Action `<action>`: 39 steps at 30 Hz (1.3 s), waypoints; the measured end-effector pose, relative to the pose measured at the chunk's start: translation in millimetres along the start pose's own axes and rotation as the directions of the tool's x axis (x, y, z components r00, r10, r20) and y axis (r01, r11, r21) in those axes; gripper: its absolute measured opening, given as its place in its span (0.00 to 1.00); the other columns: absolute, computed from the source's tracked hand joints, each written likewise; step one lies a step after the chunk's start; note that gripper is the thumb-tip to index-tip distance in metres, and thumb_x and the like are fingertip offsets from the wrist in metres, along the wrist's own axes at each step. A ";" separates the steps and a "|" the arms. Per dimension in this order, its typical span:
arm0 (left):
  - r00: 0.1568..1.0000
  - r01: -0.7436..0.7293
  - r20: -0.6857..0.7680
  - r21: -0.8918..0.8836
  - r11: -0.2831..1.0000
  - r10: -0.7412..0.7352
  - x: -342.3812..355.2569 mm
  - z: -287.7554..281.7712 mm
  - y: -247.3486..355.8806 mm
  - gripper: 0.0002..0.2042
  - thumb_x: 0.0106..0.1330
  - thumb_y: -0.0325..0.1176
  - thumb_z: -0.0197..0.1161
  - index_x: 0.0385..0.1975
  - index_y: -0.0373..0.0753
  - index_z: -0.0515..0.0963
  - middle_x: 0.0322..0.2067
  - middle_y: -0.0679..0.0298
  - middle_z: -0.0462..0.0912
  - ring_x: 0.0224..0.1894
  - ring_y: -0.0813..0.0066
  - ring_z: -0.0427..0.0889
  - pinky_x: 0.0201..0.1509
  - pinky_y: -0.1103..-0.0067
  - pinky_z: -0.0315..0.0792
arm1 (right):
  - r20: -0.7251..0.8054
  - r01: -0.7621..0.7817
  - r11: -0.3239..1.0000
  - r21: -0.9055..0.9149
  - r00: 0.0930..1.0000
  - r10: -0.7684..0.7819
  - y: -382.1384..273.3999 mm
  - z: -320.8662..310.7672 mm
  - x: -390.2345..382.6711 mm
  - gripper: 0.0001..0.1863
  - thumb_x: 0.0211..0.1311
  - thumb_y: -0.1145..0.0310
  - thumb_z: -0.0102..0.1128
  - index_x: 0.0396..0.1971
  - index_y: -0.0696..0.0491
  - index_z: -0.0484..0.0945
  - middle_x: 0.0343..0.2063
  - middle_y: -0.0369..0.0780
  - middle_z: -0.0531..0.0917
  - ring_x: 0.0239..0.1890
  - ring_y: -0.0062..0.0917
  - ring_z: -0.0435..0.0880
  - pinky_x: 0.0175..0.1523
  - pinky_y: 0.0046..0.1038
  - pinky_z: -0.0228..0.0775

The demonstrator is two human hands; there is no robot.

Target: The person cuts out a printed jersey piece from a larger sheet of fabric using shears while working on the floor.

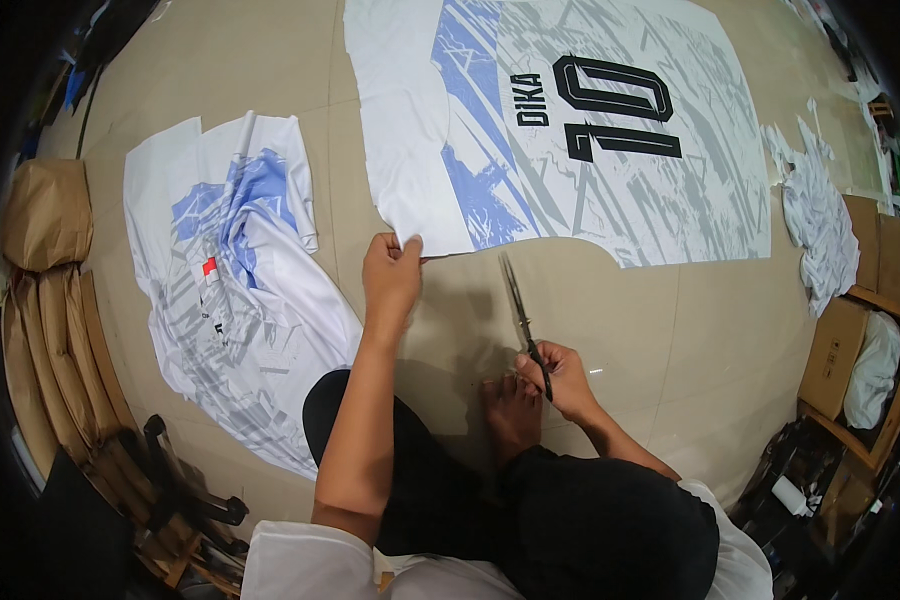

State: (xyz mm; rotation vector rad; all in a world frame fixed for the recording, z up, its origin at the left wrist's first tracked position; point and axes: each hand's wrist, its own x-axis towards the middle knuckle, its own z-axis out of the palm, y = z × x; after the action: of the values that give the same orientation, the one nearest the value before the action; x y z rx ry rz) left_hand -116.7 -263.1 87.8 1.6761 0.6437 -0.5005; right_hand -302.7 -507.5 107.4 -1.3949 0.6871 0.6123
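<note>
A large printed jersey panel (600,190) in white, grey and blue, with black lettering, lies flat on the floor in front of me. My left hand (392,272) pinches its near left corner between thumb and fingers. In my right hand (558,380) is a pair of long dark scissors (522,315), its blades pointing up toward the near edge of the panel. The blades look nearly closed, and their tips are just short of the cloth. To the left lies a second, crumpled jersey piece (235,330) with a blue and grey print and a small red patch.
Tiled floor (620,330) spreads around the cloth. White fabric scraps (818,215) lie at the far right, above a cardboard box (832,355). Brown paper bundles (50,330) line the left side, near black chair legs (195,480). My bare foot (512,420) is below the scissors.
</note>
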 end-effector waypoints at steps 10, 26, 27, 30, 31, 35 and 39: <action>0.977 0.116 -0.103 -0.476 0.872 -0.186 -25.6 59.7 -4.7 0.18 0.80 0.43 0.70 0.44 0.31 0.77 0.39 0.57 0.85 0.47 0.66 0.92 0.42 0.76 0.83 | 0.118 -0.072 0.997 -0.033 0.990 0.076 -7.1 11.2 10.4 0.24 0.76 0.47 0.71 0.29 0.52 0.80 0.19 0.33 0.82 0.21 0.15 0.79 0.27 0.22 0.66; 0.964 0.252 0.025 -0.406 0.878 -0.265 -29.8 58.6 -11.6 0.14 0.77 0.42 0.72 0.41 0.35 0.82 0.42 0.59 0.92 0.36 0.74 0.91 0.35 0.79 0.75 | 0.084 -0.049 0.999 -0.012 0.995 0.050 -32.1 33.4 40.4 0.26 0.72 0.50 0.78 0.21 0.49 0.75 0.15 0.31 0.77 0.18 0.13 0.73 0.24 0.22 0.63; 0.962 0.259 0.030 -0.399 0.880 -0.270 -30.0 57.9 -12.5 0.14 0.77 0.42 0.72 0.41 0.36 0.82 0.41 0.60 0.93 0.36 0.75 0.90 0.35 0.80 0.75 | 0.074 -0.051 0.999 -0.012 0.996 0.052 -32.1 34.5 42.0 0.26 0.71 0.50 0.78 0.21 0.49 0.75 0.15 0.30 0.77 0.18 0.13 0.73 0.24 0.22 0.62; 0.966 0.250 0.038 -0.402 0.881 -0.256 -29.8 57.6 -14.4 0.13 0.77 0.42 0.72 0.40 0.37 0.82 0.40 0.62 0.92 0.35 0.76 0.89 0.36 0.80 0.74 | 0.053 -0.067 0.998 0.007 0.996 0.066 -28.6 36.3 47.4 0.27 0.70 0.49 0.79 0.21 0.50 0.75 0.15 0.30 0.77 0.18 0.14 0.73 0.24 0.22 0.62; 0.966 0.249 0.036 -0.402 0.881 -0.257 -29.8 57.7 -14.7 0.13 0.77 0.42 0.72 0.40 0.38 0.82 0.40 0.62 0.92 0.35 0.76 0.89 0.36 0.79 0.74 | 0.054 -0.058 0.998 -0.001 0.997 0.058 -27.9 36.1 48.5 0.27 0.70 0.49 0.79 0.21 0.50 0.75 0.15 0.31 0.77 0.18 0.14 0.73 0.24 0.22 0.62; 0.966 0.246 0.027 -0.397 0.884 -0.257 -29.5 57.9 -15.8 0.13 0.77 0.42 0.72 0.39 0.38 0.82 0.38 0.63 0.92 0.35 0.76 0.89 0.37 0.79 0.74 | 0.053 -0.039 0.999 -0.026 0.998 0.040 -30.5 37.1 51.1 0.27 0.69 0.49 0.80 0.20 0.49 0.74 0.15 0.31 0.76 0.18 0.15 0.73 0.24 0.23 0.63; 0.965 0.249 0.026 -0.394 0.885 -0.260 -29.3 57.6 -15.3 0.13 0.77 0.42 0.72 0.39 0.38 0.82 0.38 0.63 0.92 0.35 0.76 0.89 0.37 0.79 0.74 | 0.065 -0.039 0.998 0.044 0.997 0.036 -31.5 40.0 53.2 0.27 0.68 0.50 0.81 0.20 0.49 0.74 0.15 0.32 0.76 0.18 0.15 0.73 0.24 0.22 0.63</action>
State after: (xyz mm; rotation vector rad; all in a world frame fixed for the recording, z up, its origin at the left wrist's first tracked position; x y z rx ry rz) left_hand -147.7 -321.7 84.0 1.2231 0.9282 -0.4953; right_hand -240.9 -471.1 90.5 -1.3175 0.6725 0.6646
